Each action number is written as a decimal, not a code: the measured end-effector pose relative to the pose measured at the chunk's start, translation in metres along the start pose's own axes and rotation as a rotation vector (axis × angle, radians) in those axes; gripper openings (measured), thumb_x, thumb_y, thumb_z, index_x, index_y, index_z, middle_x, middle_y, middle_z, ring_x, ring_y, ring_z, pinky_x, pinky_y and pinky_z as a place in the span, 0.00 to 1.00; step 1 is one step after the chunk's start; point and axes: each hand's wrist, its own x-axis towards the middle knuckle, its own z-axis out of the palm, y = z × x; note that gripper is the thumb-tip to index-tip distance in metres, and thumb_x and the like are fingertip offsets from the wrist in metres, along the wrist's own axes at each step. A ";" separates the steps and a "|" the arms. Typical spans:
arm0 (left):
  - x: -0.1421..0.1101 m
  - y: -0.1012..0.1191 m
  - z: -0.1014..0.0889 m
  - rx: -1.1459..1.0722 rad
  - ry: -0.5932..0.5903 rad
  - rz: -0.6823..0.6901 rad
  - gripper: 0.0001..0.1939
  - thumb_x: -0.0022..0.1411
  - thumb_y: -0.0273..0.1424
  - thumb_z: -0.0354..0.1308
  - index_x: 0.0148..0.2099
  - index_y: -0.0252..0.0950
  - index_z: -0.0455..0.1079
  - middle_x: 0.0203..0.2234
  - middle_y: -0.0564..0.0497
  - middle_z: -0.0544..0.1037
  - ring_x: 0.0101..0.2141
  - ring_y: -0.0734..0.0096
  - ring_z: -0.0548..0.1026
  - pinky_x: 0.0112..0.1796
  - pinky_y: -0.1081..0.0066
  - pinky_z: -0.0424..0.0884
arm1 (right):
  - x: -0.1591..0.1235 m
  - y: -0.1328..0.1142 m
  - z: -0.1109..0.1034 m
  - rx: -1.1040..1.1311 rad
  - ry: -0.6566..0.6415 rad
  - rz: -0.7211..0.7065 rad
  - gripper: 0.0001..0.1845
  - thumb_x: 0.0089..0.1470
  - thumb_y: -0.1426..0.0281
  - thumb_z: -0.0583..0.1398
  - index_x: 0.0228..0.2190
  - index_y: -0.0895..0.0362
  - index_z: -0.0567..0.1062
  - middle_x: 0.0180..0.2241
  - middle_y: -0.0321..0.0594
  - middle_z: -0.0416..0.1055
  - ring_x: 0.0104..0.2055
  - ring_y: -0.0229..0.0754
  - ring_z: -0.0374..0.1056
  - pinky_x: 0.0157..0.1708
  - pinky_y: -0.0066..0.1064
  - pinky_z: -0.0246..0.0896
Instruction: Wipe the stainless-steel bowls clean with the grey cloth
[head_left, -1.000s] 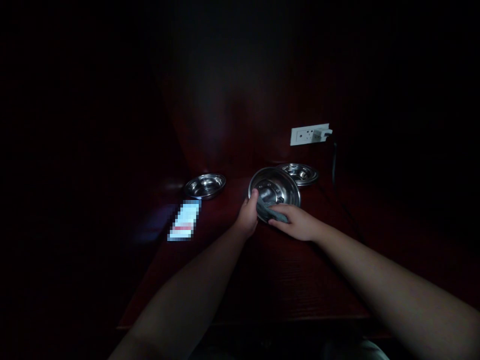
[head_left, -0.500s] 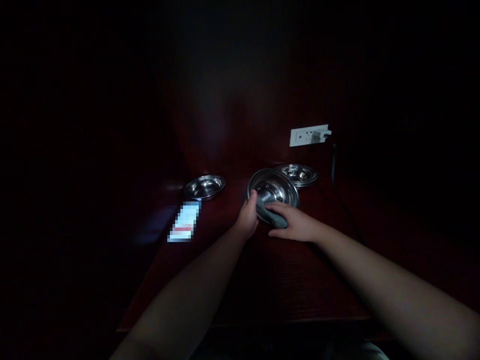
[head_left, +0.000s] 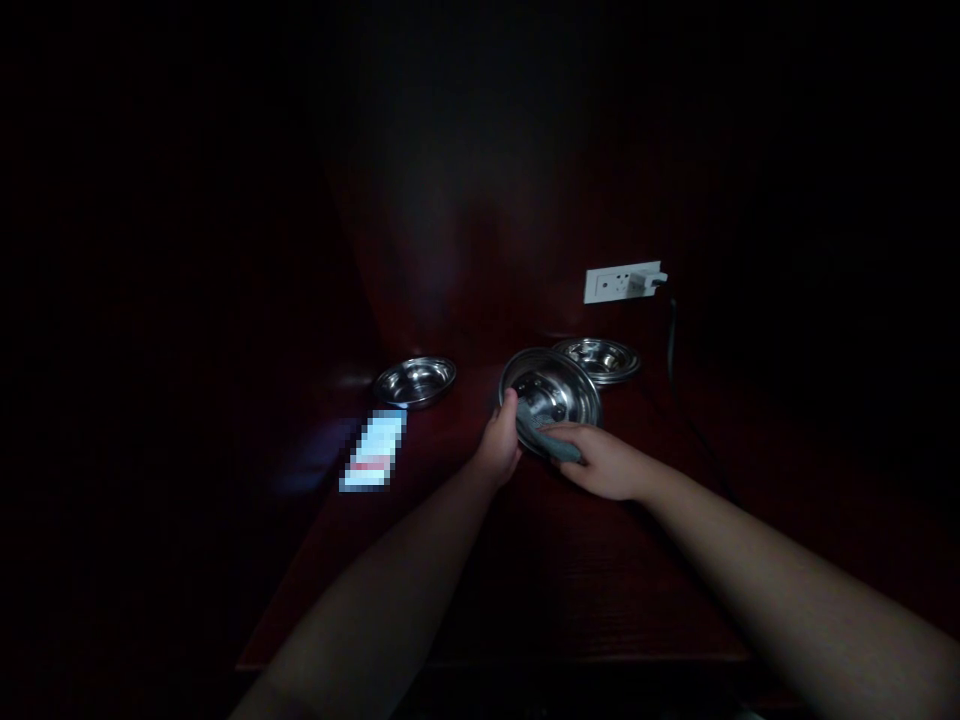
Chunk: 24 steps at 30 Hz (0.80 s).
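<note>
A shiny steel bowl (head_left: 566, 385) is tilted toward me above the dark red table. My left hand (head_left: 501, 440) grips its left rim, thumb on the inner side and fingers hidden underneath. In my right hand (head_left: 604, 462) is a grey-green cloth (head_left: 551, 443), pressed against the bowl's near inner wall and rim. Part of the cloth lies close to my left thumb. Just behind the held bowl, more steel bowls (head_left: 611, 358) sit on the table, seemingly stacked.
Another steel bowl (head_left: 415, 381) stands at the left, with a lit, blurred-out phone-like screen (head_left: 373, 450) in front of it. On the back wall a white socket panel (head_left: 611, 284) carries a plug, its dark cable (head_left: 672, 340) hanging down to the table (head_left: 600, 590). The surroundings are very dark.
My right hand has shifted slightly down and right with the cloth along the bowl's near side. My left hand keeps its hold. The whole view has moved a little.
</note>
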 end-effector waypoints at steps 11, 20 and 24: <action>0.002 -0.001 -0.002 0.006 -0.027 -0.003 0.28 0.64 0.44 0.49 0.59 0.31 0.62 0.51 0.37 0.73 0.51 0.57 0.72 0.53 0.58 0.67 | -0.002 0.010 -0.005 -0.152 0.087 0.220 0.31 0.42 0.83 0.54 0.50 0.55 0.72 0.48 0.43 0.74 0.49 0.47 0.70 0.50 0.39 0.63; 0.001 0.000 -0.001 -0.019 -0.012 -0.001 0.28 0.63 0.44 0.50 0.59 0.32 0.63 0.54 0.39 0.71 0.51 0.58 0.72 0.54 0.58 0.65 | -0.003 0.006 -0.010 -0.064 -0.048 0.127 0.24 0.43 0.79 0.56 0.43 0.56 0.77 0.41 0.42 0.77 0.41 0.46 0.72 0.45 0.37 0.65; 0.000 0.000 -0.001 -0.007 -0.022 0.003 0.28 0.63 0.45 0.50 0.58 0.31 0.64 0.53 0.38 0.72 0.52 0.58 0.72 0.55 0.59 0.64 | -0.002 0.003 -0.010 0.000 -0.072 0.082 0.18 0.47 0.76 0.57 0.41 0.57 0.77 0.39 0.41 0.76 0.40 0.44 0.71 0.43 0.36 0.65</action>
